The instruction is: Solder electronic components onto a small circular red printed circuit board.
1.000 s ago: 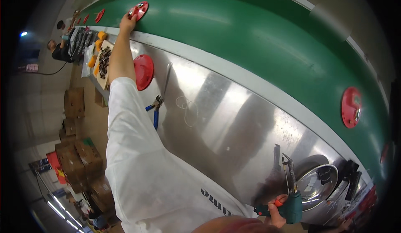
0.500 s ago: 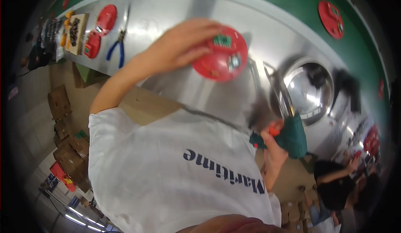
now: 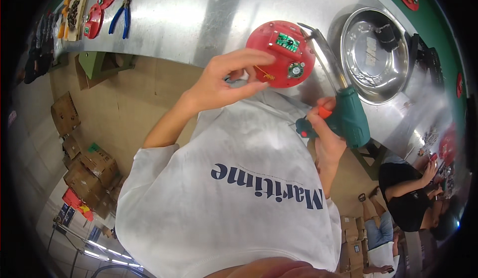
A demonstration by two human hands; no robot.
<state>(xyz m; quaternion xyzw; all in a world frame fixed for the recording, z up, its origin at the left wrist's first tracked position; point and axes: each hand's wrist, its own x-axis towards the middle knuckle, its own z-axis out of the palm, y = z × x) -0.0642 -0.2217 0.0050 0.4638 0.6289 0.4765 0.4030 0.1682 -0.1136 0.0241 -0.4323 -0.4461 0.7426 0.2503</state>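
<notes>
A round red plate (image 3: 266,31) lies near the table's front edge, bearing a green circuit board (image 3: 287,42), a small round metal part (image 3: 296,69) and thin yellow wires (image 3: 264,72). My left hand (image 3: 226,76) is at its left side, thumb and forefinger spread around the area by the wires, nothing visible between them. In my right hand (image 3: 326,126) is a dark green soldering gun (image 3: 354,121) with an orange trigger. Its metal barrel and thin tube reach up left, the tip over the plate's upper right edge; contact cannot be made out.
A shiny steel bowl (image 3: 373,74) holding a black object stands right of the soldering gun. Blue-handled pliers (image 3: 121,16), more red plates (image 3: 93,21) and a tray of small dark parts (image 3: 74,16) lie at left. A co-worker (image 3: 406,188) sits at the right.
My left hand has come off the top of the red plate to its left side, thumb and forefinger apart. The soldering gun's tip is now over the plate's edge. The view has shifted.
</notes>
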